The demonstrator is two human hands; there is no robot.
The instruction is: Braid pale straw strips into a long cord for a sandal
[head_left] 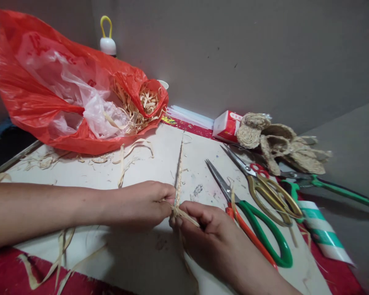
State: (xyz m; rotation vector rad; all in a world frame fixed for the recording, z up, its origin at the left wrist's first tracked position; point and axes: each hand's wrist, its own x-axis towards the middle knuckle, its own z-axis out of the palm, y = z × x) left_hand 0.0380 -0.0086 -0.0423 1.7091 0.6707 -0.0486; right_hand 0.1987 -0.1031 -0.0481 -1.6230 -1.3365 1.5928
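A narrow braid of pale straw [180, 174] runs away from me across the white board, its near end between my two hands. My left hand [153, 203] reaches in from the left, its fingers closed on straw strands at that end. From the lower right, my right hand [207, 229] pinches the same end between thumb and fingers, with strands [187, 218] sticking out over it. Long loose straw strips [61, 256] trail below my left forearm. The left fingertips are partly hidden.
Green-and-orange handled scissors [249, 213] and gold-handled scissors [264, 190] lie to the right. Behind are coiled straw pieces [279, 141], a red-and-white box [227, 125] and green-handled pliers [332, 186]. A red plastic bag [49, 135] with straw strips stands back left, before the grey wall.
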